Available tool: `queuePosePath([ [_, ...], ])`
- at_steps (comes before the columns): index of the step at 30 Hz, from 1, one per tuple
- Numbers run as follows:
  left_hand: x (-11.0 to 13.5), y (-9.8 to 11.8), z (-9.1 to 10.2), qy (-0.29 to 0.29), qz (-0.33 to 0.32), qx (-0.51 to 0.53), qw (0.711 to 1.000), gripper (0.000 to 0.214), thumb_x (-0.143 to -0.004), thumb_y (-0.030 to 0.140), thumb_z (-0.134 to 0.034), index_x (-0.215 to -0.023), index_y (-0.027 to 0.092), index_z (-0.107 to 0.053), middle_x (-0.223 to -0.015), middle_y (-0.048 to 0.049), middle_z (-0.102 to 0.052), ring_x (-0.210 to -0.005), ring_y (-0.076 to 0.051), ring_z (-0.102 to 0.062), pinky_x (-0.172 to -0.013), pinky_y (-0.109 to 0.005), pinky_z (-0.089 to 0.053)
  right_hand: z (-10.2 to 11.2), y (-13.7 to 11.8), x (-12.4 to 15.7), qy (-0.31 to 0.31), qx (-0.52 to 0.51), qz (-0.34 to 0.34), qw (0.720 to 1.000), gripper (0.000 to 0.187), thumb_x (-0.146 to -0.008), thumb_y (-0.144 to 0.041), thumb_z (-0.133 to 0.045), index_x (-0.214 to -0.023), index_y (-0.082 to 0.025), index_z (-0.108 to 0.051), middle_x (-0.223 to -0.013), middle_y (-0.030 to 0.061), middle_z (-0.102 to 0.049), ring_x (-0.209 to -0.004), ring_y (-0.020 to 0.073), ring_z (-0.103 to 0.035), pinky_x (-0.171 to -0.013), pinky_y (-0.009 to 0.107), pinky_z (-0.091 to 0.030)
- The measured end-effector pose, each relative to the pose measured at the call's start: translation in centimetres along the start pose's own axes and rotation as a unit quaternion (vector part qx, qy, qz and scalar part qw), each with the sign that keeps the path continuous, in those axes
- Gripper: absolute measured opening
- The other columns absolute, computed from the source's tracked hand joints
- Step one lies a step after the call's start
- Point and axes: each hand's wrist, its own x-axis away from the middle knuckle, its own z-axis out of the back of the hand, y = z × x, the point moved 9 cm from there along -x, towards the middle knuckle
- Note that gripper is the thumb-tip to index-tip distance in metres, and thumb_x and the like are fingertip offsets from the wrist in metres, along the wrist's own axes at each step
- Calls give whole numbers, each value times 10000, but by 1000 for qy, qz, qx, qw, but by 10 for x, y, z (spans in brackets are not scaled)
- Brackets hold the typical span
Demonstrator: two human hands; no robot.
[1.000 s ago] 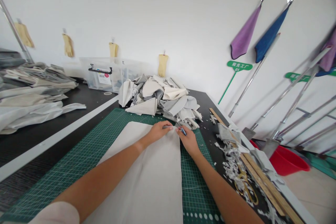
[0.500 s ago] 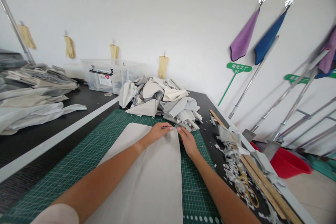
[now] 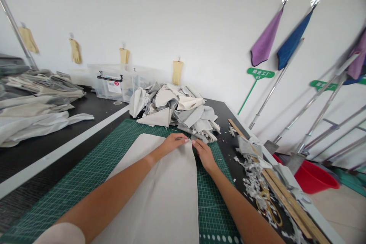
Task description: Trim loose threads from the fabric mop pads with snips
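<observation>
Left hand (image 3: 175,142) and right hand (image 3: 204,153) pinch pale fabric sheet (image 3: 162,194) at far-right corner, over green cutting mat (image 3: 94,164).

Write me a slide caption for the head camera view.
Left hand and right hand at the far corner of a pale cloth on a green mat.

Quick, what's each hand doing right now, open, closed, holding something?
Left hand: closed, pinching the far edge of the pale cloth.
Right hand: fingertips at the cloth's far right corner; whether they grip it cannot be told.
</observation>
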Motion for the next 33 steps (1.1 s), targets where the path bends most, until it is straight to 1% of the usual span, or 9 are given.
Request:
queuePosePath([
  [4, 1, 2, 0, -3, -3, 0, 1000, 349, -884, 457, -611, -982, 157, -761, -962, -46, -754, -952, -214, -667, -889, -285, -477, -1, 3, 0, -6, 2, 1, 1000, 475, -906, -640, -435, -726, -230, -593, -685, -5, -548, -688, 182, -487, -634, 280, -373],
  [8, 2, 2, 0, -6, -7, -3, 1000, 324, -878, 440, -623, -973, 164, -763, -958, -40, -753, -945, -209, -666, -883, -278, -473, -3, 5, -1, -16, 12, 3, 1000, 455, -926, -608, -438, -701, -224, -535, -675, -19, -504, -670, 167, -463, -617, 265, -346],
  [11, 1, -1, 0, -10, -5, -10, 1000, 315, -872, 438, -632, -960, 168, -768, -936, -36, -753, -920, -205, -668, -861, -276, -475, -5, 3, -1, -28, 19, 12, 999, 446, -945, -586, -435, -698, -220, -490, -673, -27, -473, -662, 157, -452, -609, 254, -328],
  [16, -2, -8, -1, -9, 4, -31, 999, 311, -870, 436, -634, -951, 169, -772, -924, -33, -759, -907, -202, -672, -852, -273, -477, -7, 2, 0, -35, 36, 18, 999, 438, -966, -572, -418, -711, -219, -472, -672, -34, -460, -659, 154, -454, -612, 247, -318],
  [26, -2, -12, 0, 0, 2, -35, 999, 299, -865, 424, -638, -944, 168, -772, -941, -42, -764, -913, -203, -678, -849, -273, -482, -8, -3, 2, -40, 89, 34, 995, 426, -989, -563, -387, -743, -227, -478, -699, -34, -516, -690, 162, -523, -642, 244, -335],
  [33, -4, -21, -1, 3, 17, -34, 999, 311, -845, 433, -652, -939, 167, -783, -949, -48, -773, -923, -210, -687, -863, -277, -490, -9, -6, 4, -47, 142, 46, 988, 401, -1007, -551, -362, -814, -244, -533, -706, -33, -555, -666, 158, -547, -626, 237, -322],
])
